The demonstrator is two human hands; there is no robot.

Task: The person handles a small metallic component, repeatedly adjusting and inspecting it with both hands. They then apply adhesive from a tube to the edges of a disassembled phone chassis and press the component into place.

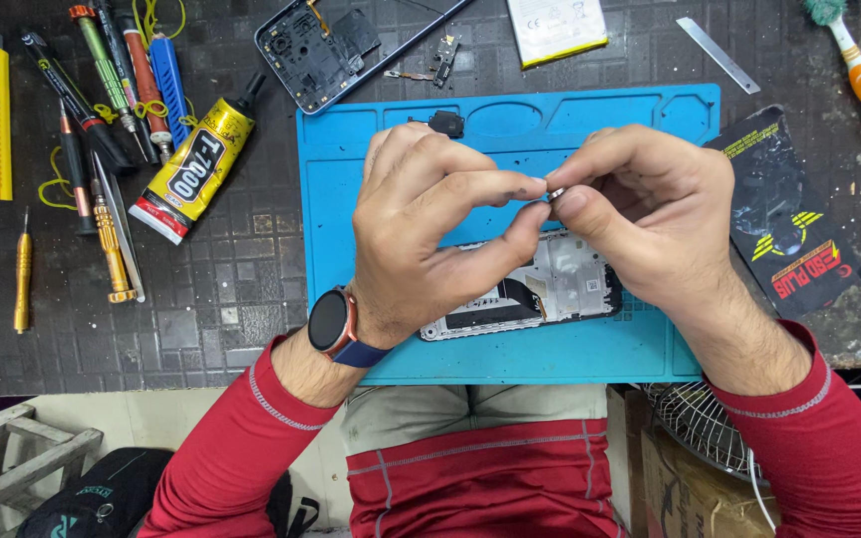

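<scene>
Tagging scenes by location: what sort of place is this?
Most likely a phone repair bench. An opened phone lies on a blue work mat, a separated back cover sits above it, and screwdrivers and a yellow glue tube lie alongside. The left hand and right hand pinch a small part.

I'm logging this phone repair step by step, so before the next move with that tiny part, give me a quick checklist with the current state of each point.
1. Small metallic part pinched between fingertips of both hands: ok.
2. Left hand grip closed on the part: ok.
3. Right hand grip closed on the part: ok.
4. Opened phone lying flat on the blue repair mat, below the hands: ok, though partly hidden by them.
5. Part's kind and orientation: cannot tell, too small.
6. Tools in reach: glue tube and screwdrivers lie on the table at left: ok.
</scene>
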